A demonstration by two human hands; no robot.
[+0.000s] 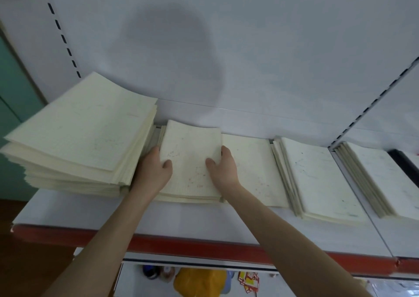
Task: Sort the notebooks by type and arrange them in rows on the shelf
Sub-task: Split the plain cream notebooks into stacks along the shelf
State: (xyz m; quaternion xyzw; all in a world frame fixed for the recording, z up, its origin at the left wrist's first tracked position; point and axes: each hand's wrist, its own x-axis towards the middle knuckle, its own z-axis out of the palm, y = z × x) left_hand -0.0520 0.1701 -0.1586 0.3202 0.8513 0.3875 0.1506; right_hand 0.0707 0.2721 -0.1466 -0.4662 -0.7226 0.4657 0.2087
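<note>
Left hand (pixel 154 172) & right hand (pixel 223 168) clamp opposite sides of a small notebook stack (pixel 192 160), thumbs on top, on the white shelf (pixel 181 219). Left of that stack: tall notebook pile (pixel 74 135). Right of it: flat notebook (pixel 251 167), then more stacks (pixel 317 179).

Dim, cool, even light. Large soft head-shaped shadow (pixel 165 56) on white back panel (pixel 283 36). Overall soft focus; wide-angle bending at edges, tall notebook stack (pixel 74 135) blurred.
</note>
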